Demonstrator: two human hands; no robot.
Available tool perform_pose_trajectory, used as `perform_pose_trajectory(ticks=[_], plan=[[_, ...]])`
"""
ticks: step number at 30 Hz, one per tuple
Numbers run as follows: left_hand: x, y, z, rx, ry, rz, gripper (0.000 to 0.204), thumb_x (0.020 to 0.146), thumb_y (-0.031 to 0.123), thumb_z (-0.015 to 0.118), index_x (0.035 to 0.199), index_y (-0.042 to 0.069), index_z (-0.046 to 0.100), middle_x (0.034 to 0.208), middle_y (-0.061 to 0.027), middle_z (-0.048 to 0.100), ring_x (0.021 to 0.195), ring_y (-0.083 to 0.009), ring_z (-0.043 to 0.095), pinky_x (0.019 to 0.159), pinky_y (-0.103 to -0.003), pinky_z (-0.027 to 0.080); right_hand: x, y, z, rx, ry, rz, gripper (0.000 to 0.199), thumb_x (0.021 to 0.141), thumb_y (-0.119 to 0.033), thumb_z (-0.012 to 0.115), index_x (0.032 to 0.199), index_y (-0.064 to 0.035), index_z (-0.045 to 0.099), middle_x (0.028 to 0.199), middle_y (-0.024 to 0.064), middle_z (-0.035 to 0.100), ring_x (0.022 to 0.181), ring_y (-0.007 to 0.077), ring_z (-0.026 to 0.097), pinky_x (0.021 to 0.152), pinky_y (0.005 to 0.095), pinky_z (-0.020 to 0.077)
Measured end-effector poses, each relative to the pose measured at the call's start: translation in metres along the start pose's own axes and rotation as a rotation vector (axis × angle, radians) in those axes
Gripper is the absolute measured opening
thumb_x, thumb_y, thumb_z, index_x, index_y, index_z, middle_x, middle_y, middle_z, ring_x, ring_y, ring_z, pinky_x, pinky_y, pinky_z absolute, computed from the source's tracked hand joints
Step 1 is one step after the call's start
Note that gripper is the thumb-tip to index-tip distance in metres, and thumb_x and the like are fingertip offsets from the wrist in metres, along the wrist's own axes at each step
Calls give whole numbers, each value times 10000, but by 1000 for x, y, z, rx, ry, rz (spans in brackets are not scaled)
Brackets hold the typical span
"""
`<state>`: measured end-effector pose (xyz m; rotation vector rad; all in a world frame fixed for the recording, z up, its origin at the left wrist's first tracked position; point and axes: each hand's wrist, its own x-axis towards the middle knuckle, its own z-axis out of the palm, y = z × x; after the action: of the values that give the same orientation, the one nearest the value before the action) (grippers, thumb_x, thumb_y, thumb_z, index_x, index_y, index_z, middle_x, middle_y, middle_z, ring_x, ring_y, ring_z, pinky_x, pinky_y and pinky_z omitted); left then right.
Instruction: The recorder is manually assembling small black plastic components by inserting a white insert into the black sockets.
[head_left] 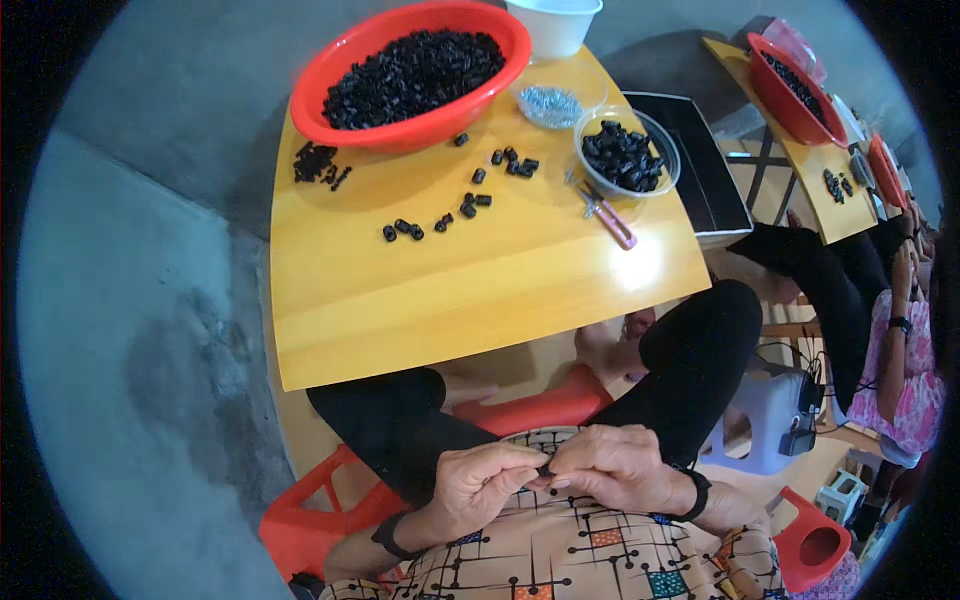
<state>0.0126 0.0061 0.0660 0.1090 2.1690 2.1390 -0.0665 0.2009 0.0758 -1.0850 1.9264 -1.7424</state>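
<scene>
Small black plastic part: keep both hands' fingers pinched on it, left hand steadying, right hand pressing squarely.

Table top: varnished yellow wood, glossy, a glare patch toward 3 o'clock. Red basin at 12 o'clock: smooth shiny plastic. Black parts in it: matt plastic. Small clear bowl: transparent plastic. Floor at 9 o'clock: rough, stained grey concrete.
</scene>
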Motion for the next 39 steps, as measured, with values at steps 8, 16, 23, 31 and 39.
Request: perform_pose_trajectory(ticks=[8,16,23,31,39], plan=[[-15,4,19,-223,-86,-364,221,878,6,570,1087,-67,561,909,-127,662,820,-160,663,742,-255,540,-26,0,-3,-110,-36,-186,152,764,-45,674,896,-32,599,815,90,621,715,240,631,600,309,526],[-11,12,35,-343,-149,-470,161,854,3,600,1002,-27,546,862,-93,632,764,-142,642,687,-257,540,-49,-6,-7,-209,-17,-313,186,740,-47,687,900,-29,595,814,85,617,700,229,633,589,308,525],[-6,32,43,-388,-90,-367,182,813,-36,610,978,7,545,837,-56,613,713,-85,595,641,-206,496,-52,-16,-4,-173,125,-301,291,715,-59,715,985,-13,619,862,126,648,748,248,647,655,312,532],[-4,30,56,-368,52,-252,202,782,-76,610,947,13,534,857,-82,630,738,-103,617,652,-216,511,-58,-21,-8,-107,191,-221,291,749,-93,718,1004,6,618,873,119,624,731,196,622,636,279,511],[-10,34,67,-326,-43,-182,226,806,-71,619,1006,-9,533,906,-115,641,781,-134,635,689,-237,527,-68,-14,-15,64,206,-127,166,775,-108,711,896,0,672,846,84,636,765,163,616,665,271,491]])
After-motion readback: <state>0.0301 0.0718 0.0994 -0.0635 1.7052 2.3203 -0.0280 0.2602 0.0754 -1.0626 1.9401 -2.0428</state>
